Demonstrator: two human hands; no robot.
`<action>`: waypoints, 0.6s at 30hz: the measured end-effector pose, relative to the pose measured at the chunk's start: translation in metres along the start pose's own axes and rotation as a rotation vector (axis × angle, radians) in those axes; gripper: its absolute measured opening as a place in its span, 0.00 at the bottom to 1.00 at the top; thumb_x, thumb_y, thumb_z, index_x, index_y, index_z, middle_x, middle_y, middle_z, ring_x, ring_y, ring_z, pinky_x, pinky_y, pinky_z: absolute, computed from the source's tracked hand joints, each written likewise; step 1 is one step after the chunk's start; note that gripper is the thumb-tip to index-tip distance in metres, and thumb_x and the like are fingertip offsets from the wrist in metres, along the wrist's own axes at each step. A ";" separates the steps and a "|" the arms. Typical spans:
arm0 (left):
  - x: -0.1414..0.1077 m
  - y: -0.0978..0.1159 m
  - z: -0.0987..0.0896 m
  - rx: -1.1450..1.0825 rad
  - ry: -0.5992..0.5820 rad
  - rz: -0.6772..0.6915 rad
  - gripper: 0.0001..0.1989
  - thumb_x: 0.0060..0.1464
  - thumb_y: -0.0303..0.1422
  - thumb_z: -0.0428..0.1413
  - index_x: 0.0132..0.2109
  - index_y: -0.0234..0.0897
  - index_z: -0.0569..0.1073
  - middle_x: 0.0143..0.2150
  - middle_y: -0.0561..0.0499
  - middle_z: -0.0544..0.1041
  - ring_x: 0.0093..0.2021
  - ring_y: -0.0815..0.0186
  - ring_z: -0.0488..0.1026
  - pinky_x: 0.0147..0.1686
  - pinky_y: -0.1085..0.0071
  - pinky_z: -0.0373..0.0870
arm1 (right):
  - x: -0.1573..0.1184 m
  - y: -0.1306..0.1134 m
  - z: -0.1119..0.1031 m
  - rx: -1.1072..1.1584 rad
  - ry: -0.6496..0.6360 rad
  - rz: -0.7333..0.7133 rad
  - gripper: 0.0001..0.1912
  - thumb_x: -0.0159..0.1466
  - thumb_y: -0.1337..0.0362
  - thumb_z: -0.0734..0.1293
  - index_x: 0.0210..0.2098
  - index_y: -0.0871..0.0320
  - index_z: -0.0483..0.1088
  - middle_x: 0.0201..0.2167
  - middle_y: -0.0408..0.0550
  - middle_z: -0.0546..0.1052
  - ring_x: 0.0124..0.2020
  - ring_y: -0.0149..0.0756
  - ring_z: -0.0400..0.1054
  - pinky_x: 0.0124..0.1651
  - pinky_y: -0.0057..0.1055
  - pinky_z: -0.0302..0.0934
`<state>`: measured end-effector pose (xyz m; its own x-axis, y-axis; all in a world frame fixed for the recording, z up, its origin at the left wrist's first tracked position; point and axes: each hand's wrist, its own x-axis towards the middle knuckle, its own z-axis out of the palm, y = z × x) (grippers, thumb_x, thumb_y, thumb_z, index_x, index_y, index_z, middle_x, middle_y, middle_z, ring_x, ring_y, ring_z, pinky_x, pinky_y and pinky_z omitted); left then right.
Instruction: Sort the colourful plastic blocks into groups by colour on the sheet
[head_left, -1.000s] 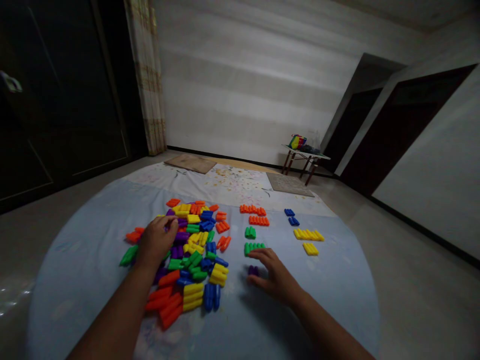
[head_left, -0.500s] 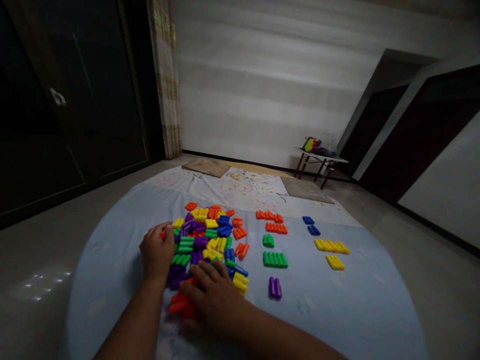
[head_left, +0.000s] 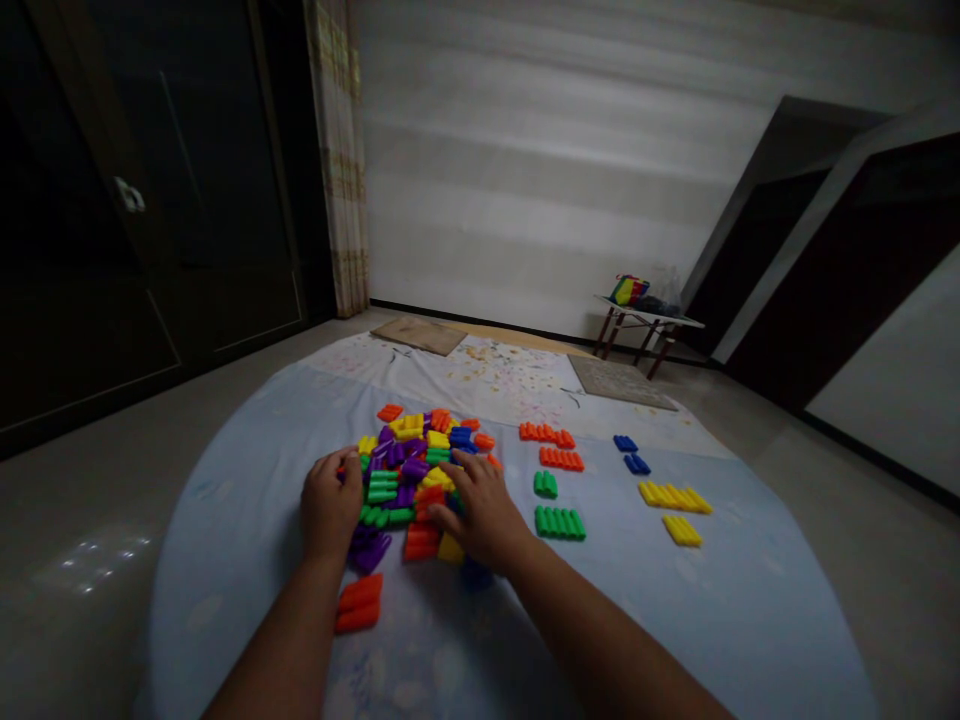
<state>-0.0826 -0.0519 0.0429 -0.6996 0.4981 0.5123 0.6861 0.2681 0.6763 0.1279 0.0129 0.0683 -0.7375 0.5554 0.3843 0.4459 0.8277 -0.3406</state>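
Note:
A pile of interlocking plastic building blocks (head_left: pixel 411 470) in orange, yellow, green, blue and purple lies on the cloth. At its left edge, my left hand (head_left: pixel 332 505) is closed, thumb against the fingers, with a bit of red-orange block showing between them. My right hand (head_left: pixel 484 505) rests over the pile's right side, fingers apart, covering some pieces. Beside its thumb is an orange block (head_left: pixel 422 541). Another orange block (head_left: pixel 358 604) lies apart, nearer to me. Purple blocks (head_left: pixel 368 550) sit at the near left of the pile.
Right of the pile are orange blocks (head_left: pixel 562 459), green blocks (head_left: pixel 560 523), blue blocks (head_left: pixel 637 464) and yellow blocks (head_left: pixel 675 497), grouped by colour. A light-blue cloth (head_left: pixel 712 610) covers the round table. A small side table (head_left: pixel 652 312) stands by the far wall.
My right hand has moved up and right from the near side of the pile, uncovering orange blocks. The purple block on the right is now hidden by my right forearm. My left hand stays by the pile.

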 end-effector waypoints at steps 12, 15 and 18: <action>-0.001 -0.005 0.007 0.079 -0.012 -0.027 0.18 0.54 0.39 0.42 0.38 0.36 0.73 0.39 0.43 0.76 0.42 0.59 0.71 0.45 0.64 0.65 | -0.060 0.014 -0.040 -0.109 -0.347 0.250 0.38 0.44 0.55 0.74 0.53 0.54 0.63 0.46 0.56 0.68 0.41 0.50 0.68 0.40 0.41 0.65; -0.004 -0.005 0.011 0.058 -0.026 -0.031 0.18 0.54 0.40 0.42 0.37 0.36 0.73 0.39 0.44 0.76 0.42 0.59 0.71 0.45 0.65 0.65 | -0.050 0.015 -0.027 -0.068 -0.300 0.236 0.33 0.47 0.60 0.74 0.52 0.52 0.63 0.47 0.53 0.68 0.41 0.45 0.69 0.41 0.35 0.64; -0.005 -0.002 0.013 0.027 -0.035 -0.023 0.19 0.54 0.41 0.41 0.37 0.36 0.73 0.39 0.43 0.76 0.42 0.59 0.71 0.45 0.65 0.65 | -0.041 0.013 -0.021 -0.045 -0.247 0.230 0.27 0.53 0.62 0.70 0.52 0.53 0.63 0.47 0.52 0.68 0.40 0.40 0.69 0.40 0.32 0.63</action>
<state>-0.0778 -0.0444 0.0321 -0.7081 0.5199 0.4779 0.6756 0.3020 0.6726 0.1742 0.0028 0.0662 -0.7130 0.6965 0.0804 0.6328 0.6887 -0.3540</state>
